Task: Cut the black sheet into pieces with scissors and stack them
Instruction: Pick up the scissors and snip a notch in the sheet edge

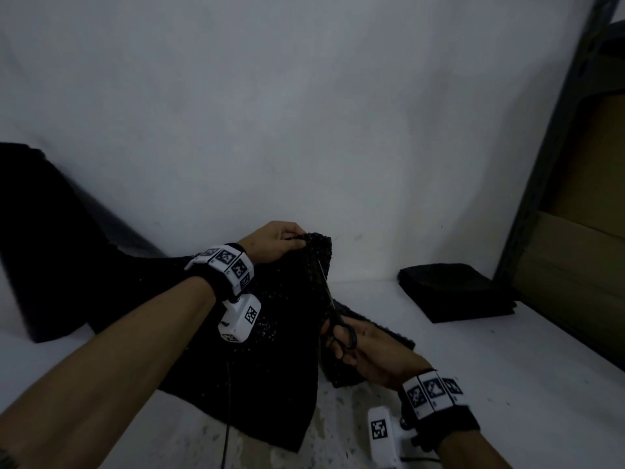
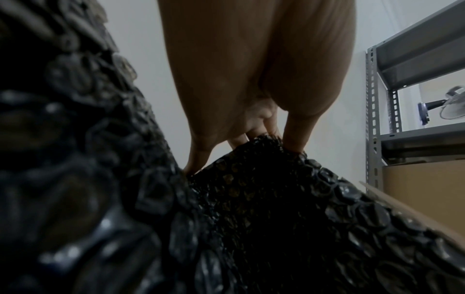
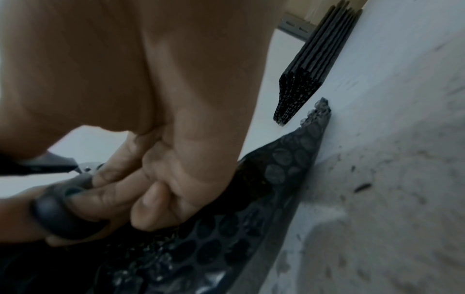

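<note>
Black sheet (image 1: pixel 280 333) of bubbled plastic lies across the white surface (image 1: pixel 507 384) under both forearms, its far edge lifted off the surface.

Nearest: right hand (image 1: pixel 375 357), fingers (image 3: pixel 105 199) curled through the dark handle loops of the scissors (image 1: pixel 338 319); thumb side not clearly seen. Little finger folded beside the loop, resting on the sheet just below it. Blades run up and away from these fingers along the sheet's raised fold, tips pointing at the left hand; whether the blades are parted or together cannot be told in this dim light. A cut strip of the same material lies under and just right of the right hand, one ragged corner touching the surface.

Farther: left hand (image 1: pixel 277 242), fingers (image 2: pixel 297 135) and thumb pinched together on the top edge of the sheet, holding it up. Sheet hangs down from the fingertips toward the wrist.

Beyond and right of the right-hand fingers, well apart: stack of cut pieces (image 1: pixel 456 292), layered edges visible, flat on the surface.

Left of the left hand: a large dark mass (image 1: pixel 50 248), detail unreadable. Far right: metal shelving (image 2: pixel 375 111) with a cardboard box (image 2: pixel 425 189). White wall (image 1: pixel 304 113) behind everything.
</note>
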Demonstrator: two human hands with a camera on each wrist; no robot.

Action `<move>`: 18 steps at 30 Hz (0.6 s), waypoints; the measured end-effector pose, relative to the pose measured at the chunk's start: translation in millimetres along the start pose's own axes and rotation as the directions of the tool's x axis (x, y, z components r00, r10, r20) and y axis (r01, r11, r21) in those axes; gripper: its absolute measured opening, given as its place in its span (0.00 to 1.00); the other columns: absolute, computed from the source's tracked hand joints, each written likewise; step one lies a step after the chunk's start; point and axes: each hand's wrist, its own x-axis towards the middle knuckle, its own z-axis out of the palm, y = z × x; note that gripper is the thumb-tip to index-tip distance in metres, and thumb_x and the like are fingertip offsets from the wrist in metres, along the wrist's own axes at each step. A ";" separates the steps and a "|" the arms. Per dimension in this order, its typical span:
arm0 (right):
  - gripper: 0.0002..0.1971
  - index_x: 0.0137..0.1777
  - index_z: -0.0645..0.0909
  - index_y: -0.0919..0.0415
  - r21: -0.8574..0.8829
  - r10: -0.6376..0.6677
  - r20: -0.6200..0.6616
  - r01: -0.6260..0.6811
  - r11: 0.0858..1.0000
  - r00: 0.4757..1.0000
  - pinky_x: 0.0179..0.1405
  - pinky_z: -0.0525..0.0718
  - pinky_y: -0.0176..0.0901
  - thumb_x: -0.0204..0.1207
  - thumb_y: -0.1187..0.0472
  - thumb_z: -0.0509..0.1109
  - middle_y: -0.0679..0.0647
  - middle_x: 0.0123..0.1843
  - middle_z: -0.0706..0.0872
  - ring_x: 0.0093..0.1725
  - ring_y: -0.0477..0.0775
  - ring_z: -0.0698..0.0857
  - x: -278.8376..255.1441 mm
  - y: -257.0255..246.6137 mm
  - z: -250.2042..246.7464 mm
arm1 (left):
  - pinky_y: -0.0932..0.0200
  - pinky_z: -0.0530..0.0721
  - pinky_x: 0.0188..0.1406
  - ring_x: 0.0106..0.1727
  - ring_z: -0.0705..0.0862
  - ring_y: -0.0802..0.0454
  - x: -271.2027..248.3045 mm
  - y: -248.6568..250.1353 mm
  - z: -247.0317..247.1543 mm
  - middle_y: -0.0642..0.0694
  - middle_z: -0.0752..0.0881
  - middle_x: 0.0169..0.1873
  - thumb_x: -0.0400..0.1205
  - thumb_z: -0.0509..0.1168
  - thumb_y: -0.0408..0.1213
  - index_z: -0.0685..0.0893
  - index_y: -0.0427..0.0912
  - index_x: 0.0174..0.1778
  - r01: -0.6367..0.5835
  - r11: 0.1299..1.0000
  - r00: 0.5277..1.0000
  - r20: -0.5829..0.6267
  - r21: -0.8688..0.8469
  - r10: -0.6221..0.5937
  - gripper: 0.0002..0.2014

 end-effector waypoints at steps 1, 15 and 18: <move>0.24 0.63 0.80 0.66 -0.006 0.000 -0.007 0.000 1.000 1.000 0.34 0.71 0.34 0.78 0.47 0.76 0.53 0.38 0.81 0.37 0.44 0.79 0.1 0.5 0.5 | 0.67 0.82 0.49 0.43 0.86 0.57 -0.2 -0.6 0.0 0.50 0.89 0.42 0.86 0.66 0.33 0.83 0.36 0.53 0.001 1.000 1.000 -0.001 0.016 -0.001 0.04; 0.28 0.64 0.88 0.57 -0.098 0.051 -0.074 -0.058 0.993 0.996 0.47 0.70 0.45 0.69 0.39 0.81 0.55 0.43 0.85 0.43 0.47 0.83 1.4 -7.0 1.2 | 0.66 0.82 0.46 0.39 0.87 0.60 -4.8 1.2 0.5 0.50 0.89 0.39 0.85 0.67 0.33 0.83 0.35 0.52 0.024 1.000 1.000 0.016 -0.011 -0.024 0.05; 0.29 0.63 0.88 0.58 -0.091 0.061 -0.065 -0.067 0.994 0.996 0.48 0.70 0.45 0.68 0.39 0.81 0.54 0.44 0.85 0.43 0.47 0.83 2.1 -11.1 1.4 | 0.69 0.81 0.42 0.36 0.86 0.62 -6.8 3.9 2.3 0.51 0.89 0.37 0.85 0.67 0.32 0.82 0.35 0.53 0.023 1.000 1.000 0.008 -0.021 -0.023 0.05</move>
